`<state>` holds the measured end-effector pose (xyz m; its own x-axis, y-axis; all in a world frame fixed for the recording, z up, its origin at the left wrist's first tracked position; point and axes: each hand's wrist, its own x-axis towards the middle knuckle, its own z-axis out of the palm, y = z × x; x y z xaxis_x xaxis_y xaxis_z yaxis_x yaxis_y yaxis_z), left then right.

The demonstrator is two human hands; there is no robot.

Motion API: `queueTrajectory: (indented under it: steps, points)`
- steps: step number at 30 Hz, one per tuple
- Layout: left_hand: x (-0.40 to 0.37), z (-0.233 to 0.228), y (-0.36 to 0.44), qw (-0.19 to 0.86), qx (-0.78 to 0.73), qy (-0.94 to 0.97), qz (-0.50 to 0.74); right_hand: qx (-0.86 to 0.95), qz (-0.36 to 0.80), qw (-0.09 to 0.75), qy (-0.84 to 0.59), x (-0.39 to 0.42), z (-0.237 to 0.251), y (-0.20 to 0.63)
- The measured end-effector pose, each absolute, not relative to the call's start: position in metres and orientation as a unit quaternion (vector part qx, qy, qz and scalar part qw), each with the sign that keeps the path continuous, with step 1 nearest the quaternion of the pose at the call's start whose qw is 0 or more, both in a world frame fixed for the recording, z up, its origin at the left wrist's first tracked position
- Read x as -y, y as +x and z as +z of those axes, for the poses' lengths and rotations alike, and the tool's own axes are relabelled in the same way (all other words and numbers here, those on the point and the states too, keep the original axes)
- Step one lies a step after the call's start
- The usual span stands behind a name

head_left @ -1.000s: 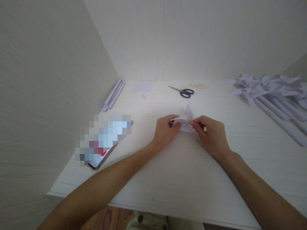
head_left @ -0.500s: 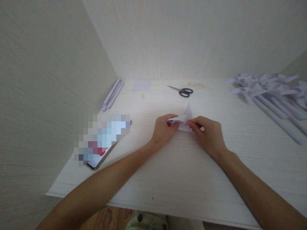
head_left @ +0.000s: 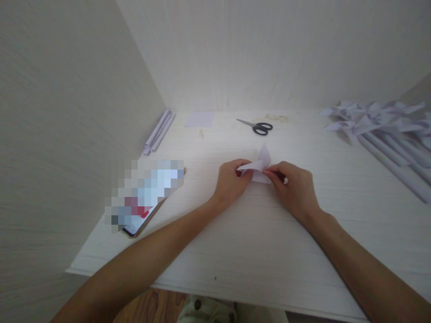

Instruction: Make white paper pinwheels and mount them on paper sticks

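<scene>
A small piece of pale lilac paper [head_left: 261, 165], partly folded with one flap standing up, sits at the middle of the white table [head_left: 256, 251]. My left hand [head_left: 232, 181] pinches its left edge between thumb and fingers. My right hand [head_left: 294, 188] pinches its right side, fingertips meeting the left hand's over the fold. Both forearms reach in from the near edge.
Black-handled scissors [head_left: 257, 127] lie at the back centre. A lilac paper square [head_left: 199, 119] and rolled paper sticks [head_left: 159, 132] lie back left. A phone [head_left: 144, 197] rests on the left. Several finished paper pinwheels [head_left: 377, 121] on sticks fill the back right. Walls close in left and behind.
Both hands have shifted slightly on the paper; the folded flap stays upright and the paper has barely moved.
</scene>
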<state>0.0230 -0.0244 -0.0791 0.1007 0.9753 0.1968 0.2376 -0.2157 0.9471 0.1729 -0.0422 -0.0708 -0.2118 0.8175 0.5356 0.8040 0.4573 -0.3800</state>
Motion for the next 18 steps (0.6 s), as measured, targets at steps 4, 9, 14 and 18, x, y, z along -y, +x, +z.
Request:
queueTrajectory:
  steps: [4, 9, 14, 18]
  points:
    - [0.0246, -0.0789, 0.0234, 0.401, -0.486, 0.620, 0.467, 0.773, 0.006, 0.354, -0.527, 0.0419, -0.0710, 0.1731]
    - [0.0244, -0.0796, 0.0237, 0.413, -0.482, 0.615, 0.467, 0.771, 0.000, 0.357, -0.528, 0.0420, -0.0719, 0.1728]
    - [0.0243, -0.0803, 0.0238, 0.421, -0.477, 0.614, 0.468, 0.766, 0.000, 0.362, -0.531, 0.0422, -0.0721, 0.1723]
    - [0.0245, -0.0801, 0.0238, 0.422, -0.474, 0.617, 0.465, 0.767, -0.005, 0.363, -0.529, 0.0420, -0.0718, 0.1717]
